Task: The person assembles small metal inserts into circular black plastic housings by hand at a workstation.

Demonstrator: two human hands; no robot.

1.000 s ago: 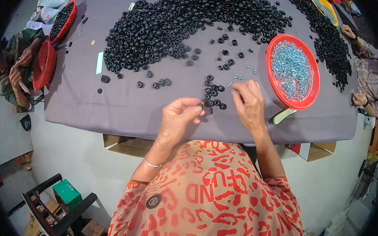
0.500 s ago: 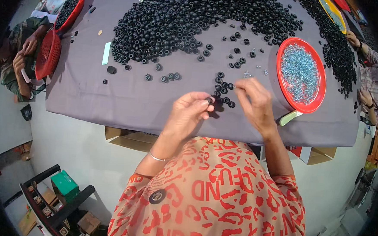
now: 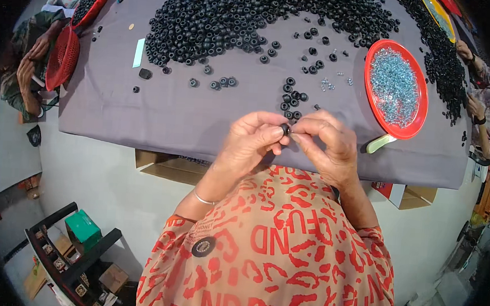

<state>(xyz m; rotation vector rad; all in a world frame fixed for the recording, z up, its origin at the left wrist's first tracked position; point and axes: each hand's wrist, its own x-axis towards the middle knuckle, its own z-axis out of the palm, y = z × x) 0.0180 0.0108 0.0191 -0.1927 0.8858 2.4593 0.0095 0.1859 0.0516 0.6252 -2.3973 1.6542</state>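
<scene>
Between the thumb and fingers of my left hand [image 3: 249, 140] is a small round black part [image 3: 285, 129] with a hollow middle. My right hand [image 3: 330, 148] meets it from the right, thumb and forefinger pinched at the part's edge; whatever is in that pinch is too small to name. Just beyond my fingertips lies a cluster of similar black parts [image 3: 295, 95]. To the right, a red dish [image 3: 426, 102] holds many tiny clear, bluish pieces [image 3: 395, 86]. A few loose clear pieces [image 3: 328, 84] lie on the cloth left of it.
A large heap of black parts [image 3: 219, 28] covers the far side of the grey cloth-covered table [image 3: 174, 118]. A pale green handle [image 3: 380, 143] sticks out beside the dish. Red baskets [image 3: 63, 58] stand at the left edge. Other people's hands [image 3: 30, 70] work at both sides.
My right hand has come from beside the black cluster, left and nearer, to the part in my left hand. My left hand has shifted slightly right. The view has moved a little.
</scene>
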